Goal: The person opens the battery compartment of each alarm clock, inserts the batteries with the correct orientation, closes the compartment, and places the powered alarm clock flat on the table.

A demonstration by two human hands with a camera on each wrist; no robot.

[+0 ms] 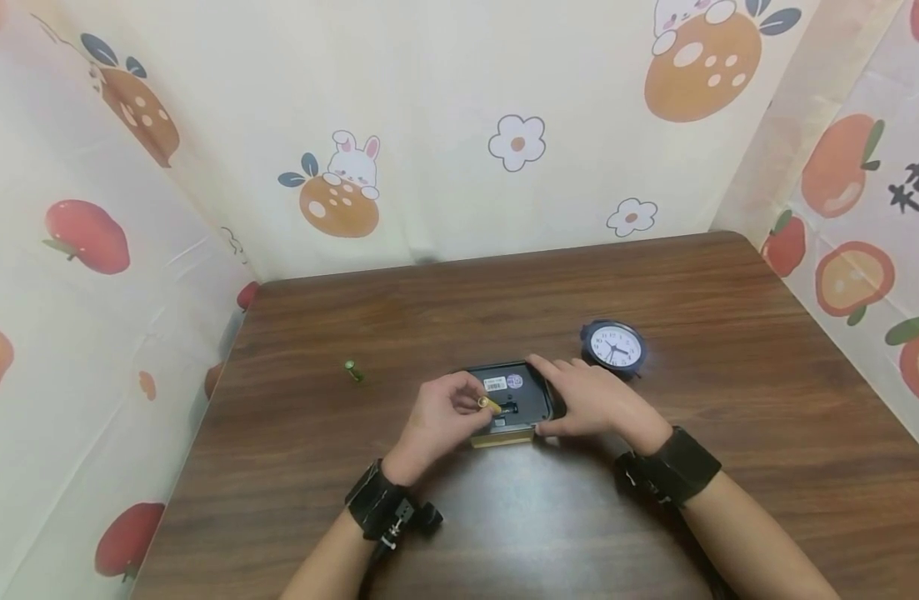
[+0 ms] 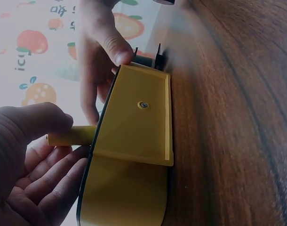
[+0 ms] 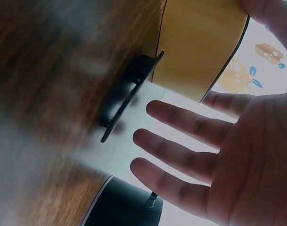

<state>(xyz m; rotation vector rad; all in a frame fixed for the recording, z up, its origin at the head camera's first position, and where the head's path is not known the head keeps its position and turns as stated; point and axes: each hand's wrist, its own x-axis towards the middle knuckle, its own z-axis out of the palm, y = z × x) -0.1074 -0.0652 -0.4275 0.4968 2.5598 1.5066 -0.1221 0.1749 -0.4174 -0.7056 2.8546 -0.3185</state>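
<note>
A yellow clock-like case (image 1: 501, 438) lies on the table with its black back (image 1: 534, 387) up and its front hidden. Stickers and a small battery slot (image 1: 511, 408) show on that back. My left hand (image 1: 438, 414) pinches a yellow battery (image 2: 70, 135) between thumb and fingers, its inner end right at the slot. Across the case's right part, my right hand (image 1: 590, 398) grips opposite edges with thumb and index finger. The other right fingers (image 3: 181, 150) stretch out beyond the case. A thin black piece (image 3: 129, 101) stands tilted beside it, near those fingers.
Just behind my right hand stands a round dark blue alarm clock (image 1: 615, 347). A small green battery (image 1: 353, 371) lies off to the left on the brown wooden table (image 1: 317, 483). Fruit-printed curtains (image 1: 429, 125) hang along the table's back and sides.
</note>
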